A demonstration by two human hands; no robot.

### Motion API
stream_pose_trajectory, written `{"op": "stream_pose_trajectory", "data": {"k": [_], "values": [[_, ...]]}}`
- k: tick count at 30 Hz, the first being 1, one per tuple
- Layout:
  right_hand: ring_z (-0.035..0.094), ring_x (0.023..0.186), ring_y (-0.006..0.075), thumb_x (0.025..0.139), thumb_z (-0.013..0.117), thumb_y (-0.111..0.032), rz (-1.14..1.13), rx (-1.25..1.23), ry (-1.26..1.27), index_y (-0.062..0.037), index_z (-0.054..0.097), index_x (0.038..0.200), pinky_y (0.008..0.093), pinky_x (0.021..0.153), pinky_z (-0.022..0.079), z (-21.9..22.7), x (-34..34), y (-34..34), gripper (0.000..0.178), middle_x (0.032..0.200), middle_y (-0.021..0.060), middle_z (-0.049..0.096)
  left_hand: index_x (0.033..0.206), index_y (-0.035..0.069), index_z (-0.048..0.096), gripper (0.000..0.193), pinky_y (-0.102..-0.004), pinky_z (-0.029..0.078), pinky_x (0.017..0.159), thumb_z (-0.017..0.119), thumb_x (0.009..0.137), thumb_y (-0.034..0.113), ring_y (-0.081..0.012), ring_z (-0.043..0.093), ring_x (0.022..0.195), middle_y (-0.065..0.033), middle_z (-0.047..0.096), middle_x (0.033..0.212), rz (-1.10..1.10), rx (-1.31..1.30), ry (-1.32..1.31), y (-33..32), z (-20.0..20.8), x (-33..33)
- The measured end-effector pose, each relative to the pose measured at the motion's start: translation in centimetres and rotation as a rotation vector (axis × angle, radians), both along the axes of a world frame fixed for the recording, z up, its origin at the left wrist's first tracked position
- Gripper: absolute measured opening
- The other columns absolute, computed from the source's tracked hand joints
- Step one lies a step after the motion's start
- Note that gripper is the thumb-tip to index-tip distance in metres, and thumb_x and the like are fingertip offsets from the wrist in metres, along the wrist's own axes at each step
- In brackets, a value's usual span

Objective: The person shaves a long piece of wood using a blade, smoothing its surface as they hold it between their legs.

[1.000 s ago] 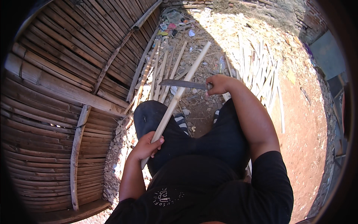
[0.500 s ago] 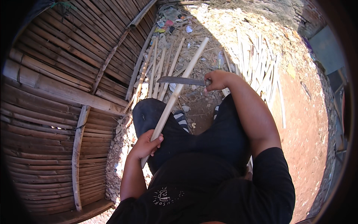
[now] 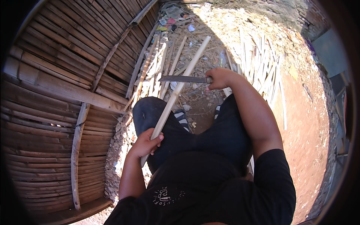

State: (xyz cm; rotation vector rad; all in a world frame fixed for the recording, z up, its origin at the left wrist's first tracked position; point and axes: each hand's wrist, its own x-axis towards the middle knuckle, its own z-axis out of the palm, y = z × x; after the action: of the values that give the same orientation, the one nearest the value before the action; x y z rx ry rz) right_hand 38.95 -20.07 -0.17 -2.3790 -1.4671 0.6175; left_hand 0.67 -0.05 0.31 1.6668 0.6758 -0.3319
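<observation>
A long pale bamboo strip (image 3: 173,98) slants away from me, its near end by my left thigh and its far end over the littered ground. My left hand (image 3: 146,143) is closed around the strip close to that near end. In my right hand (image 3: 219,79) is the handle of a machete (image 3: 183,79), mostly covered by my fingers. The dark blade points left and lies across the strip beyond my knees. Whether its edge bites into the bamboo cannot be made out.
A slatted bamboo wall (image 3: 48,93) rises on my left. Several cut strips (image 3: 174,62) lie ahead, and a larger pile of strips (image 3: 258,67) spreads at the right in sunlight. My sandalled feet (image 3: 182,120) rest between, on ground strewn with shavings and scraps.
Both hands, the strip and the blade keep nearly the same places. The view has shifted slightly, and the strips beside the wall look more brightly lit.
</observation>
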Motion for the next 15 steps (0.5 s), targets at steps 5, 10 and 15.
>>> {"op": "stream_pose_trajectory", "data": {"k": [5, 10, 15], "values": [[0.07, 0.101, 0.038, 0.074, 0.081, -0.039, -0.141, -0.175, -0.189, -0.0014, 0.072, 0.109, 0.0472, 0.088, 0.056, 1.0, 0.0, 0.5, 0.052, 0.103, 0.0209, 0.073, 0.111, 0.006, 0.06, 0.031, -0.0261, 0.042, 0.045, 0.07, 0.098, 0.033, -0.0081, 0.049, 0.049, -0.0011, 0.059, 0.073, -0.006, -0.015, -0.02, 0.1, 0.1, -0.1], [0.07, 0.101, 0.0359, 0.075, 0.078, -0.034, -0.096, -0.142, -0.211, -0.0052, 0.072, 0.11, 0.0476, 0.088, 0.056, 0.7, 0.2, 0.2, 0.046, 0.104, 0.0183, 0.073, 0.111, 0.005, 0.06, 0.033, -0.0266, 0.043, 0.046, 0.07, 0.098, 0.033, -0.0086, 0.05, 0.049, -0.0013, 0.059, 0.074, -0.004, -0.015, 0.004, 0.1, 0.2, -0.2], [0.069, 0.103, 0.0359, 0.076, 0.077, -0.033, -0.063, -0.112, -0.284, -0.0083, 0.071, 0.113, 0.0484, 0.088, 0.056, 2.5, -1.8, 0.8, 0.044, 0.105, 0.0168, 0.073, 0.114, 0.005, 0.059, 0.032, -0.026, 0.043, 0.046, 0.069, 0.098, 0.031, -0.0082, 0.049, 0.049, -0.0008, 0.059, 0.074, 0.006, -0.02, 0.005, 0.1, 0.1, -0.4]]}}
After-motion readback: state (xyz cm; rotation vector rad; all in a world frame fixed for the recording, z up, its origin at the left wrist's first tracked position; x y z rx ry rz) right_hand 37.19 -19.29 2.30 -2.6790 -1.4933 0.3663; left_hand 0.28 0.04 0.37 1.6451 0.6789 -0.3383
